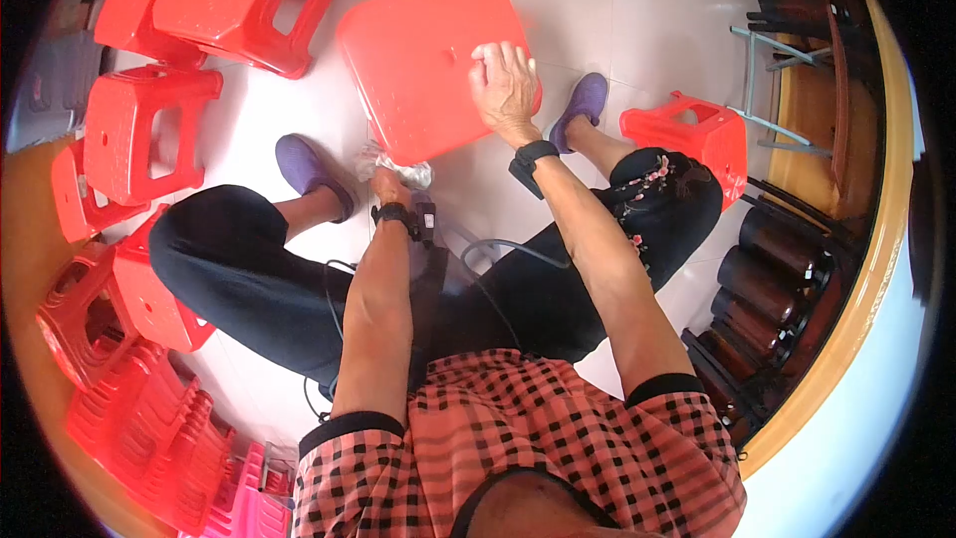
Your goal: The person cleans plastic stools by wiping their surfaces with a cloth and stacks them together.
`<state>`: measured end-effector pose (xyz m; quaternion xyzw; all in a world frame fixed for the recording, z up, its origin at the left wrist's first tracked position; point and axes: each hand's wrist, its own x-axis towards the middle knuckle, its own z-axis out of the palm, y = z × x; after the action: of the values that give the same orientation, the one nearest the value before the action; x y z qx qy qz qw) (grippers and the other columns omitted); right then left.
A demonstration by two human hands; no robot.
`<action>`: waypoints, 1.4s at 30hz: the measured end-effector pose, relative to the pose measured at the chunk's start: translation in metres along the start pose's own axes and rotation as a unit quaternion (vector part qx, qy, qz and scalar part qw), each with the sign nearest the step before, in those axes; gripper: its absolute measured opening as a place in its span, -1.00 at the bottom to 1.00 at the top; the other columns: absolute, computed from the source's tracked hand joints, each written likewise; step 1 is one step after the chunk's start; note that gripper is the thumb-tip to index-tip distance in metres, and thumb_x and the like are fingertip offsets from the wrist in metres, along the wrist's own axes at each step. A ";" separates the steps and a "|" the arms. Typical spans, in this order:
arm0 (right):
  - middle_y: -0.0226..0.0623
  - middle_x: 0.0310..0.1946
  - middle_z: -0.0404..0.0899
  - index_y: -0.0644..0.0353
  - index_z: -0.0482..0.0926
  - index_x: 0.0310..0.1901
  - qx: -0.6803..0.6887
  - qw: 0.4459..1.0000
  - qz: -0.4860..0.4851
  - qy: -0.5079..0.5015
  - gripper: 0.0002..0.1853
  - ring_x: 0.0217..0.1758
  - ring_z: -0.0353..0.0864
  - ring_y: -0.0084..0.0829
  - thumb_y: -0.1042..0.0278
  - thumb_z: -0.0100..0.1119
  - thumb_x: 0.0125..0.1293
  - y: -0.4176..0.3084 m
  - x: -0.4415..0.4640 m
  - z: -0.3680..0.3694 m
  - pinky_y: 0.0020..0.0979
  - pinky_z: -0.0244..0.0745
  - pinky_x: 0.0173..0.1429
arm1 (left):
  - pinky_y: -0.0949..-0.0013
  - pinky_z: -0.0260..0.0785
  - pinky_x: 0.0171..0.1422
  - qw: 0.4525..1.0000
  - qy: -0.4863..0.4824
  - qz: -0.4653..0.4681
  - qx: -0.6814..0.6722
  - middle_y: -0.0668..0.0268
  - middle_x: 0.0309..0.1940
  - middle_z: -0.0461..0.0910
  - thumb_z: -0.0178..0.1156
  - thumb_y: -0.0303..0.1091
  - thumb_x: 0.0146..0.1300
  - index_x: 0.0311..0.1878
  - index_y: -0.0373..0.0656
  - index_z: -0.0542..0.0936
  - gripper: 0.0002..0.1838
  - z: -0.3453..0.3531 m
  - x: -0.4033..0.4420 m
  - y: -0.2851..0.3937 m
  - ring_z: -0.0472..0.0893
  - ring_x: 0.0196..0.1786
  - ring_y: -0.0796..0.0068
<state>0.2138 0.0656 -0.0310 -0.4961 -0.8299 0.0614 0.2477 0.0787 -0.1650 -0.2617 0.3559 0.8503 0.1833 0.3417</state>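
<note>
A red plastic stool point(428, 70) stands before me, its square seat facing up and a small hole near the middle. My right hand point(506, 90) presses on the seat near its right edge, fingers bent and closed against it. Just below the seat's near corner, my left hand point(390, 185) is closed around a crumpled white cloth point(413, 174). Part of the cloth and the left fingertips are hidden by the hand and the stool. Each wrist wears a black strap.
Several red stools point(149, 130) crowd the left side, some stacked point(149, 428). Another red stool point(697, 134) is beside my right knee. Dark cylindrical objects point(762, 284) and a folding metal frame point(782, 90) line the right. A grey cable point(518, 244) crosses my lap.
</note>
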 end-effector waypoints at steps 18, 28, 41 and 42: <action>-0.29 -0.21 0.47 0.02 0.47 -0.16 0.014 0.998 0.019 -0.054 -0.76 -0.12 0.46 -0.20 0.23 0.21 0.15 -0.007 -0.001 -0.015 -0.11 0.32 -0.07 | 0.26 0.41 -0.10 0.792 -0.035 -0.074 -0.606 0.29 -0.14 0.49 -0.04 -0.13 0.39 0.01 -0.20 0.39 -0.67 -0.165 -0.031 0.146 0.51 -0.13 0.41; -0.03 0.05 0.52 0.26 0.28 0.26 0.411 0.849 0.266 -0.199 -0.31 0.09 0.54 -0.21 0.13 0.30 0.17 -0.023 -0.013 -0.024 -0.25 0.45 0.16 | 0.19 0.48 0.02 0.764 -0.257 0.150 -0.573 0.16 -0.07 0.50 0.00 -0.05 0.39 0.28 -0.19 0.24 -0.46 -0.204 -0.012 0.234 0.54 -0.06 0.29; -0.37 0.01 0.58 0.05 0.44 0.18 0.432 0.657 0.567 -0.246 -0.41 0.03 0.56 -0.41 -0.17 0.16 0.25 0.100 -0.035 -0.063 -0.16 0.47 0.07 | 0.35 0.44 -0.19 0.904 -0.199 -0.103 -0.364 0.02 -0.08 0.55 0.37 0.03 0.06 0.12 -0.40 0.41 -0.25 -0.189 0.039 0.160 0.57 -0.11 0.32; -0.40 0.00 0.56 0.03 0.43 0.18 0.466 0.650 0.553 -0.235 -0.43 0.02 0.55 -0.41 -0.16 0.15 0.26 0.099 -0.038 -0.059 -0.12 0.46 0.06 | 0.37 0.46 -0.13 0.895 -0.213 -0.095 -0.379 0.00 -0.04 0.54 0.37 0.03 0.06 0.13 -0.40 0.41 -0.24 -0.189 0.036 0.158 0.58 -0.05 0.29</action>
<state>0.3346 0.0741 -0.0275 -0.6513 -0.2947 0.6799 0.1633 0.0018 -0.0442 -0.0585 0.1478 0.6527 0.3784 0.6395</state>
